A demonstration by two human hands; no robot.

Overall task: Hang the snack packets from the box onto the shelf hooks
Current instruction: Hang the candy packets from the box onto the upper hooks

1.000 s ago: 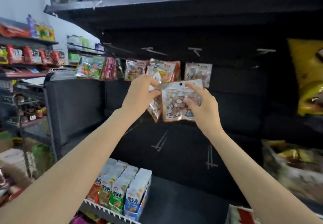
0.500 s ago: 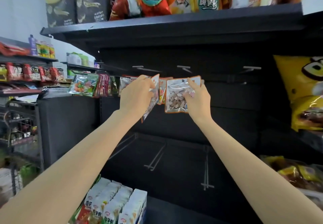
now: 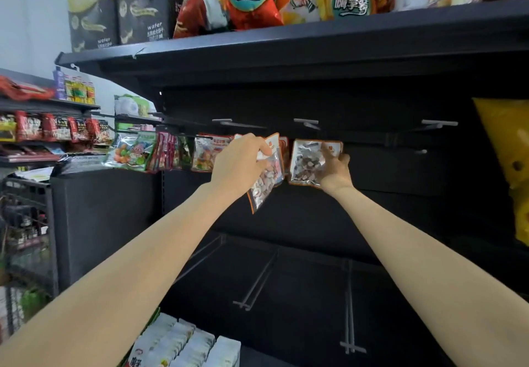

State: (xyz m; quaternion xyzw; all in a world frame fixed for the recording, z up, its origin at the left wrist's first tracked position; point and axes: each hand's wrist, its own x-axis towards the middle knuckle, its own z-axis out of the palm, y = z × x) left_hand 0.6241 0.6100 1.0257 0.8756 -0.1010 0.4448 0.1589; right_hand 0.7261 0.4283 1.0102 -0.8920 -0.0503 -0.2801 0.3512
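Orange-edged clear snack packet of mixed pieces, pinched by the right hand, has risen from chest height to the hook row, its top now level with the short grey metal hook; threading is judged imminent. Left hand grips spare matching packets just left. Hanging packets crowd the left side; bare hooks and dark back panel leave room to the right

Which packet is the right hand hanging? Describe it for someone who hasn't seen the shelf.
Find the black top shelf carrying big red chip bags; a row of hooks runs beneath it. The packet is the rightmost one in that row, orange-edged with a clear window, held by the right hand, facing flat forward.
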